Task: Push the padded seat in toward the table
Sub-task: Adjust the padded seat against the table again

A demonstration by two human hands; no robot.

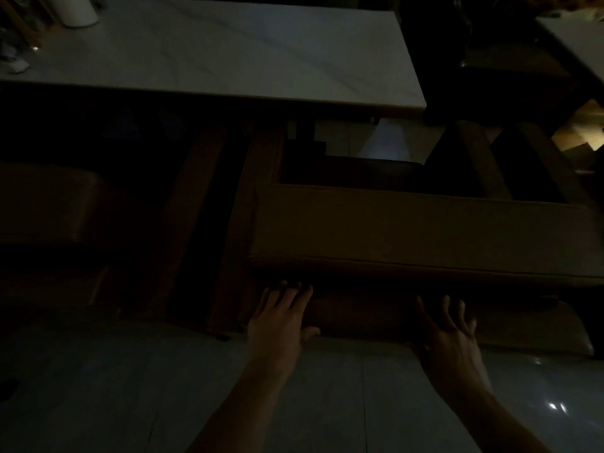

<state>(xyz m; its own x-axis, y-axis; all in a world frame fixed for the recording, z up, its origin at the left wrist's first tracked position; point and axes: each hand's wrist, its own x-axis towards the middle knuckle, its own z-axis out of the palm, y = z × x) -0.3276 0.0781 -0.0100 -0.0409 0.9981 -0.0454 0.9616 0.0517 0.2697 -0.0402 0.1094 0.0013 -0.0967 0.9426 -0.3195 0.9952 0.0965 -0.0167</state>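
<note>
Left hand (280, 317), at 6 o'clock in the view, lies flat with fingers straight and slightly spread, fingertips against the dark wooden front rail just under the cushion edge; thumb hooked below the rail. Right hand (449, 335), at 5 o'clock, is likewise flat, fingers splayed wide on the same rail, holding nothing. Both press the brown padded seat with rectangular leather-like cushion (421, 233), which sits at 3 to 4 o'clock, its far edge short of the white marble-patterned rectangular table top (228, 57) at 12 o'clock. Between seat and table: a dark table leg or frame (302, 132) at about 1 o'clock; lighting too dim to tell whether it touches the seat. At 9 o'clock, a second brown padded seat (49, 204) stands beside, separated by dark wooden rails (196, 217). White cylindrical object (78, 9) on table at 11 o'clock. Pale glossy tiled floor (98, 387) beneath the arms.
</note>
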